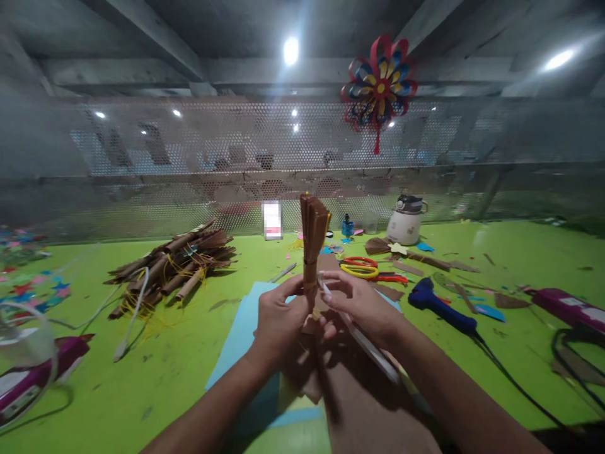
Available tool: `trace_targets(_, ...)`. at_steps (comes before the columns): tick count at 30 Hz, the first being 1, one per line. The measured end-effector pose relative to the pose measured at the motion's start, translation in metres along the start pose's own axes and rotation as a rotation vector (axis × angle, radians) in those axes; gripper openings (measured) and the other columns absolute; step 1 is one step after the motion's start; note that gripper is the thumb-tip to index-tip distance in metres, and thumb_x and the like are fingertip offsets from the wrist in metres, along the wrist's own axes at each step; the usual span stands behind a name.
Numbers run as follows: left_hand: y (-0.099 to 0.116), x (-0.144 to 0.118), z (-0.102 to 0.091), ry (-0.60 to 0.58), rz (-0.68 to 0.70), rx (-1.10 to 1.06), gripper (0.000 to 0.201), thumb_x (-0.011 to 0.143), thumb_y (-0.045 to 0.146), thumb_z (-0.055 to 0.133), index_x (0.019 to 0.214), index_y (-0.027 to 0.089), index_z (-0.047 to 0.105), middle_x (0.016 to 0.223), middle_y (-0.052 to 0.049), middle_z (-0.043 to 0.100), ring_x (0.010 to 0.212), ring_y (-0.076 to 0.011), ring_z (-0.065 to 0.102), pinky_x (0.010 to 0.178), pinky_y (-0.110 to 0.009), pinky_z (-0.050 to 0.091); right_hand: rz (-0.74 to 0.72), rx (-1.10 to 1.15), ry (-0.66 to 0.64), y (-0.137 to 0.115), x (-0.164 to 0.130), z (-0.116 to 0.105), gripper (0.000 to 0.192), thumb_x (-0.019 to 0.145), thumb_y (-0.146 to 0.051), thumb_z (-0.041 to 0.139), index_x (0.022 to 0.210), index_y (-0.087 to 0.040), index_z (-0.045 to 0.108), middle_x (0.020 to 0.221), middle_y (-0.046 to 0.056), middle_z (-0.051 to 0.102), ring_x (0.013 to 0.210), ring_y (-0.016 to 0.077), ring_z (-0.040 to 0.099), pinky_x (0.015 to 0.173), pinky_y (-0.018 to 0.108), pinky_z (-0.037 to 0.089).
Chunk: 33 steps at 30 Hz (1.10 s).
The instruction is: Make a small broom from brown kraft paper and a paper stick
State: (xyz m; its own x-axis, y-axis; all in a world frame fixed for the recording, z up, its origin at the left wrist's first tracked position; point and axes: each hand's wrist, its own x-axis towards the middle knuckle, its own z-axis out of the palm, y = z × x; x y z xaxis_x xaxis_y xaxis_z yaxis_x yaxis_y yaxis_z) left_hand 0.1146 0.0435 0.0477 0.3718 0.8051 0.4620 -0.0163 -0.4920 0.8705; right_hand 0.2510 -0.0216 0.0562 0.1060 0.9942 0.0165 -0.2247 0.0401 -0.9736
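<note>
A green table (155,372) fills the lower half of my view, and a perforated metal screen (189,145) runs across the middle of the frame behind it. On that screen, upper right of centre, hangs a red, blue and yellow paper flower (379,85). A pile of brown paper rolls (172,265) with yellow threads lies left of centre on the table. Under my forearms at bottom centre I see a light blue sheet (239,340) and a brown sheet (363,410) over it. A blue glue gun (437,304) rests right of centre, its black cord trailing to the lower right. A white jar (405,222) stands further back, right of centre, and red and yellow rings (360,267) lie just right of my hands.

At the centre, my left hand (278,318) has its fingers curled tight round the lower stem of the brown paper bundle (312,236), which stands upright, its fanned top reaching up in front of the screen. My right hand (362,302) touches the same stem, thumb and forefinger pinched on it, and grips a slim white stick (373,353) that slants toward the lower right
</note>
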Motion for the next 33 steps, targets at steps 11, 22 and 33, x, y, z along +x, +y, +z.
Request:
trace_targets(11,0.008,0.009,-0.003,0.036,-0.233,-0.282,0.026,0.065,0.020,0.072,0.090,0.014,0.072,0.090,-0.007,0.073,0.081,-0.0181,0.065,0.079,-0.030,0.049,-0.109,-0.261,0.109,0.009,0.002,0.000,0.025,0.069,-0.036,0.067,0.062,-0.015,0.054,0.053,-0.005,0.049,0.049,0.0071,0.040,0.049,0.021,0.032)
trace_targets(22,0.005,0.008,-0.003,-0.055,-0.427,-0.521,0.021,0.066,0.021,0.070,0.087,0.014,0.072,0.080,-0.008,0.070,0.067,-0.0159,0.063,0.061,-0.026,0.052,-0.188,-0.523,0.120,0.012,0.006,-0.007,0.019,0.078,-0.032,0.057,0.065,-0.018,0.052,0.058,-0.003,0.054,0.055,0.0112,0.049,0.054,0.024,0.037)
trace_targets(33,0.010,0.009,-0.001,-0.017,-0.528,-0.646,0.019,0.063,0.016,0.071,0.083,0.014,0.070,0.072,-0.004,0.068,0.062,-0.0112,0.060,0.059,-0.021,0.049,-0.246,-0.599,0.212,0.023,0.012,-0.008,0.026,0.078,-0.040,0.057,0.064,-0.018,0.052,0.055,-0.002,0.053,0.052,0.0125,0.049,0.051,0.024,0.036)
